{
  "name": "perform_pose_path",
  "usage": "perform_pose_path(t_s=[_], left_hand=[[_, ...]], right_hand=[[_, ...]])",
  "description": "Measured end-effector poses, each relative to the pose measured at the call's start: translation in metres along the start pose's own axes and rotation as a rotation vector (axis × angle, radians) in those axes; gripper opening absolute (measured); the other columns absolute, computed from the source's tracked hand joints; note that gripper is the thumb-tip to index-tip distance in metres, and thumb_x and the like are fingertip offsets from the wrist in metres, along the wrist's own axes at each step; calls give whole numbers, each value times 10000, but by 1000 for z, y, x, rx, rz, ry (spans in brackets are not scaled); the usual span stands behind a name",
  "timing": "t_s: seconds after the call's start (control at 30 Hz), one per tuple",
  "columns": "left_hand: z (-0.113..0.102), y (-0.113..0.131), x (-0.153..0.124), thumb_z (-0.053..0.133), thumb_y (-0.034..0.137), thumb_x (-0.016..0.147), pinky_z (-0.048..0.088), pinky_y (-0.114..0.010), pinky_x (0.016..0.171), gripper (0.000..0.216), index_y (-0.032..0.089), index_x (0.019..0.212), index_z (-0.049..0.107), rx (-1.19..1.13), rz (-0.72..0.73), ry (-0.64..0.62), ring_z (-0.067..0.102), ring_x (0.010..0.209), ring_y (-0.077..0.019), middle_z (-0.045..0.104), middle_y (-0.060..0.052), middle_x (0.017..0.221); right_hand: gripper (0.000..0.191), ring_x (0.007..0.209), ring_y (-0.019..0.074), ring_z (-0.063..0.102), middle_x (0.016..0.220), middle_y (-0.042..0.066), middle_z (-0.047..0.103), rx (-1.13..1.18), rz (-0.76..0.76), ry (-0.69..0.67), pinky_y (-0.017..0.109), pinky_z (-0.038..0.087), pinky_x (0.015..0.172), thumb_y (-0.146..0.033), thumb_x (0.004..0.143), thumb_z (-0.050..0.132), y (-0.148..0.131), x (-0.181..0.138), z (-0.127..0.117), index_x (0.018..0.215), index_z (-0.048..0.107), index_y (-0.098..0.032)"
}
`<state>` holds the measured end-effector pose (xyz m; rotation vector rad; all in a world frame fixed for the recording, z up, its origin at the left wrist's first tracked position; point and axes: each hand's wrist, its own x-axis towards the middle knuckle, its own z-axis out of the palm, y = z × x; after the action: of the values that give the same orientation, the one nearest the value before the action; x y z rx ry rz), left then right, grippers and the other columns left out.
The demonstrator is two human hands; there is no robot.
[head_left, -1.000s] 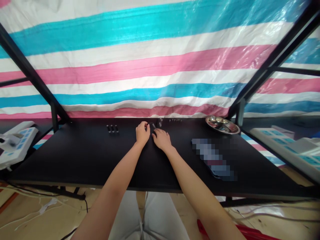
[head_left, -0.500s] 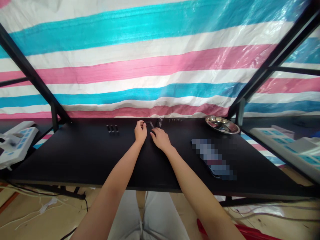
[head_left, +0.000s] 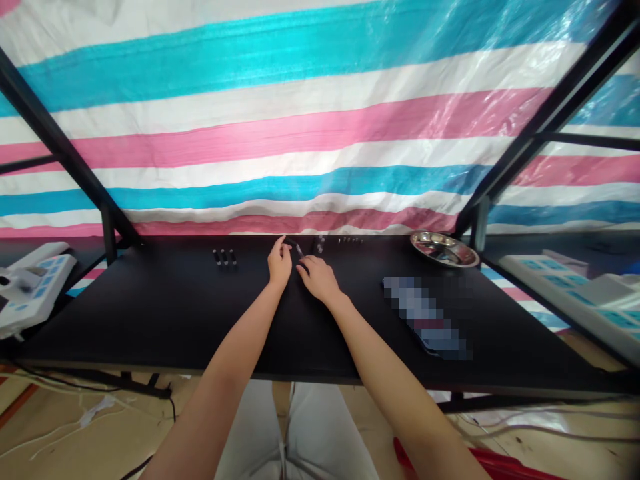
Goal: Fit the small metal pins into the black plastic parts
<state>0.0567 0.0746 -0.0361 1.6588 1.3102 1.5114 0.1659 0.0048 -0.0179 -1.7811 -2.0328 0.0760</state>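
Observation:
My left hand [head_left: 279, 261] pinches a small dark rod-shaped part [head_left: 294, 247] just above the black table [head_left: 165, 313], near its far edge. My right hand [head_left: 316, 277] lies beside it with curled fingers, touching the table and close to the part's tip; what it holds, if anything, is too small to make out. Three small dark upright pieces [head_left: 225, 257] stand to the left of my hands. A row of tiny parts [head_left: 350, 239] sits at the far edge to the right.
A shiny metal dish [head_left: 443, 249] stands at the far right of the table. A blurred flat object [head_left: 426, 317] lies right of my forearm. White power strips [head_left: 30, 283] flank the table on both sides. A striped tarp hangs behind.
My left hand has lifted slightly and moved toward the far edge, raising the small dark part. My right hand has shifted a little to the left and forward.

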Motion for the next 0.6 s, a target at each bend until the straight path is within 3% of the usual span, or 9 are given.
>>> perform_pose_path(t_s=[0.33,0.6], left_hand=[[-1,4,-4,376,266,878,492,-278,763,323,181,1141,544,33,79,-3,610,724,-126,654,-60,912],[-1,7,-5,374,238,872,483,-280,810,331,186,1149,547,87,180,-25,597,872,-139,599,-91,1097]], right_hand=[[338,1003,197,504,1105,92,573,-44,16,-26,303,402,819,-345,918,308,-4,-1,-5,1029,586,-188],[324,984,200,502,1088,91,573,-47,5,-17,303,401,805,-339,914,317,-4,0,-6,1016,585,-188]])
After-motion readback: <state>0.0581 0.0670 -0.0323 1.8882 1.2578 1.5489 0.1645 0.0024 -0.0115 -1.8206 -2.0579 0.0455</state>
